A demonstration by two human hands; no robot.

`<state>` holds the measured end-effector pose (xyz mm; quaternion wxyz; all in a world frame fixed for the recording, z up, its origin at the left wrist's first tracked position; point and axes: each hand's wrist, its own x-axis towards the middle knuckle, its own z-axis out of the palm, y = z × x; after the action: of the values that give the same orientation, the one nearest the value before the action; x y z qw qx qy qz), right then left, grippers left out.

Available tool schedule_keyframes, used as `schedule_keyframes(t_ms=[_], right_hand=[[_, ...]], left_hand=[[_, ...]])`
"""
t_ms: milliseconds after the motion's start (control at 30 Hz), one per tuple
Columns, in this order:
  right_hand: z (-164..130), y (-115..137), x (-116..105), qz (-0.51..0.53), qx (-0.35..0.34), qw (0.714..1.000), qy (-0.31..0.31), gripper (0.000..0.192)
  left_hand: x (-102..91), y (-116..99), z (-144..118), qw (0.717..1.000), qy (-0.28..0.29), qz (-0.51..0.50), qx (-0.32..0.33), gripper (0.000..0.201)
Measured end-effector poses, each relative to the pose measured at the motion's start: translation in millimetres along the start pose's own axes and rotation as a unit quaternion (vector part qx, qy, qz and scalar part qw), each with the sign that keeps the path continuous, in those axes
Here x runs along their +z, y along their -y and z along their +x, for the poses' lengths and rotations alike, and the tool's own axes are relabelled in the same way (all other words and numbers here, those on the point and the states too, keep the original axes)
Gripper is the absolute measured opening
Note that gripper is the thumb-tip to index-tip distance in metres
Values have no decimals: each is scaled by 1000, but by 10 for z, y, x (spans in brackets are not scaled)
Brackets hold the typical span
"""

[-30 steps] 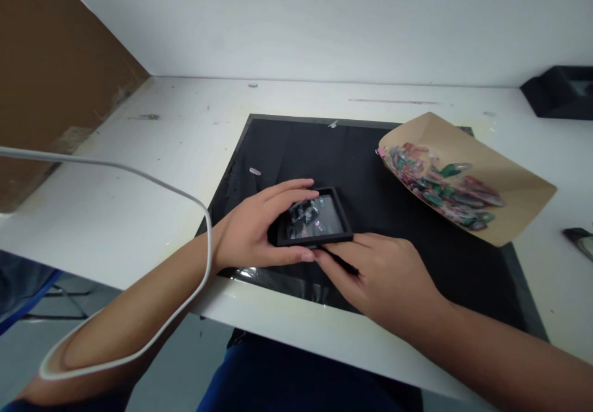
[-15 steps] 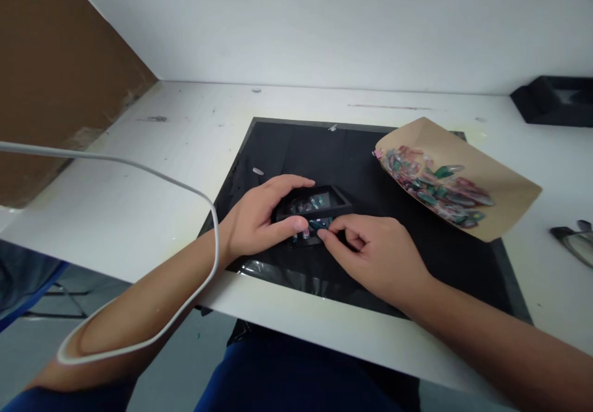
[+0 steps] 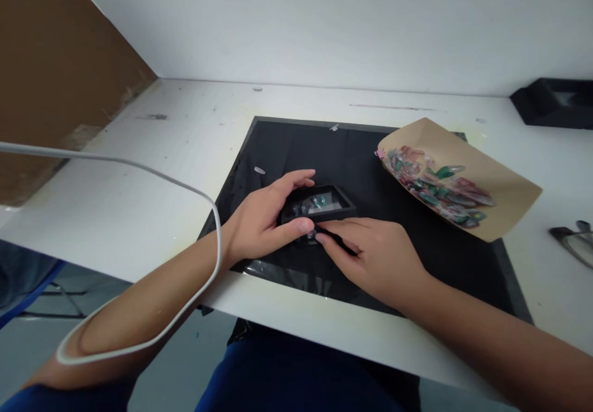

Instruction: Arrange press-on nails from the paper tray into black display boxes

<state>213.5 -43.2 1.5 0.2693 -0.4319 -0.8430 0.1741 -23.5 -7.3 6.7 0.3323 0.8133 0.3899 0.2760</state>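
Note:
A small black open-topped box [image 3: 345,205] with a pale inside rests on the black mat [image 3: 347,152], and glossy green and clear pieces [image 3: 319,201] show within it. My left hand [image 3: 266,220] grips its left end, thumb along the near side and fingers over the far side. Against the near side is my right hand [image 3: 377,248], thumb and fingertips pinched together; what they hold is hidden. Under the left thumb tip a small shiny piece [image 3: 311,235] partly shows.
A tan paper tray [image 3: 504,189] of shiny red, green and clear pieces stands on the mat's right side. One pale sliver [image 3: 259,170] lies at the left. Glasses [image 3: 574,242] and another black box [image 3: 546,100] are farther right. A white cable [image 3: 162,177] crosses my left forearm.
My right fingertips have moved slightly left, closer under the box's near side. The shiny pieces there are now mostly covered. The left fingers have lifted a little.

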Motion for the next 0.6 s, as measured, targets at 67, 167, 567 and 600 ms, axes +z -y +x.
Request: schedule_keyframes(t_ms=[67, 167, 567, 600], right_hand=[[-3, 11, -9, 1, 5, 1000, -2, 22], [-22, 36, -17, -7, 5, 1000, -3, 24], [-95, 59, -26, -23, -38, 999, -7, 29], [-95, 55, -25, -25, -43, 999, -11, 28]], left_hand=[[7, 17, -3, 1000, -2, -5, 6, 76], [25, 54, -2, 999, -10, -23, 32, 73], [19, 63, 17, 997, -8, -48, 52, 71], [19, 64, 15, 997, -10, -53, 52, 70]])
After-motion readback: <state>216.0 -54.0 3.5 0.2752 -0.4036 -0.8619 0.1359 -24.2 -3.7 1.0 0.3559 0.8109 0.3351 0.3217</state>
